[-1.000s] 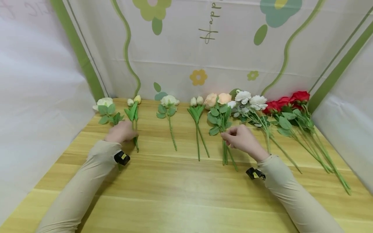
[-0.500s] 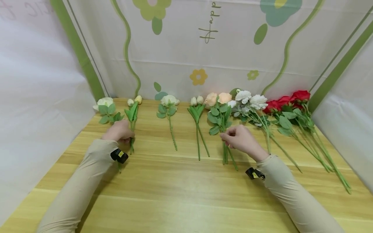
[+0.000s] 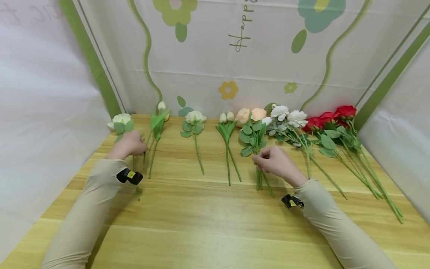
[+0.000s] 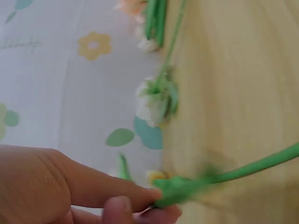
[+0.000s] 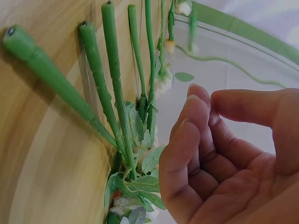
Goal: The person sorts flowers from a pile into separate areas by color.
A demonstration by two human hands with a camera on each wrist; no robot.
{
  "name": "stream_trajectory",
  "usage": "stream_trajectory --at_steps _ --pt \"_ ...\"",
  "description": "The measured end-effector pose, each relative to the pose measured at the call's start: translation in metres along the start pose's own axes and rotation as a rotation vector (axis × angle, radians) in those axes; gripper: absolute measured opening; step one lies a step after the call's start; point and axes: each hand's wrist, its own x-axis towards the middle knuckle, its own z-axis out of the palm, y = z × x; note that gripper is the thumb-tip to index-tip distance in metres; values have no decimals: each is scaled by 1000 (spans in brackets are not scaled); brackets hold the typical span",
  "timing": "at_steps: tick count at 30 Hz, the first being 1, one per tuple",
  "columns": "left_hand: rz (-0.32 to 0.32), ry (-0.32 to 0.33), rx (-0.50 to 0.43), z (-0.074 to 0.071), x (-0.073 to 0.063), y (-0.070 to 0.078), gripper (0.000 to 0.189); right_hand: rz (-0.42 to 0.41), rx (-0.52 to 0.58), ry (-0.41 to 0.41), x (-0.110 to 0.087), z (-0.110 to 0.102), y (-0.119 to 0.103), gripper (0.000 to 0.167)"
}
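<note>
In the head view my left hand (image 3: 127,144) is at the far left of the table, over the stem of a pale green-white rose (image 3: 121,119). It pinches the green stem of a white tulip (image 3: 161,106), whose head is raised beside a yellow tulip (image 3: 166,117). The left wrist view shows thumb and fingers closed on the green stem (image 4: 261,164), partly blurred. My right hand (image 3: 277,164) hovers above the stems of the peach roses (image 3: 258,113). Its fingers are loosely curled with the thumb near the index finger, and nothing is between them.
Another pale rose (image 3: 195,117) and a pair of white tulips (image 3: 226,127) lie between the hands. White flowers (image 3: 297,118) and red roses (image 3: 346,111) lie to the right. A printed cloth (image 3: 201,67) hangs behind the wooden table (image 3: 208,224).
My left hand has moved left and slightly away from me. The white tulip has risen, shifted right, and spread apart from the yellow one. My right hand has barely moved.
</note>
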Motion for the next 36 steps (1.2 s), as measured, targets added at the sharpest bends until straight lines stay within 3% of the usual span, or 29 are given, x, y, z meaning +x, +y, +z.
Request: stream_trajectory --at_steps 4,8,16,21,27,32,36 --pt "43 90 -35 -5 -4 2 36 -10 10 -5 0 2 -2 32" --pt "101 157 -84 -3 -9 17 35 -8 42 -18 -1 3 -5 30" --pt "197 145 -199 10 -29 62 20 13 143 -67 -3 8 -14 30" --pt "316 153 -298 30 -41 92 16 19 223 -76 -7 14 -25 31" --pt "498 161 -421 67 -55 125 9 -39 359 -63 -14 27 -42 34" --pt "614 170 -500 95 -65 142 6 -90 459 -88 -21 36 -59 33" --pt "696 153 -527 109 -71 149 4 -132 489 -62 -25 41 -66 30"
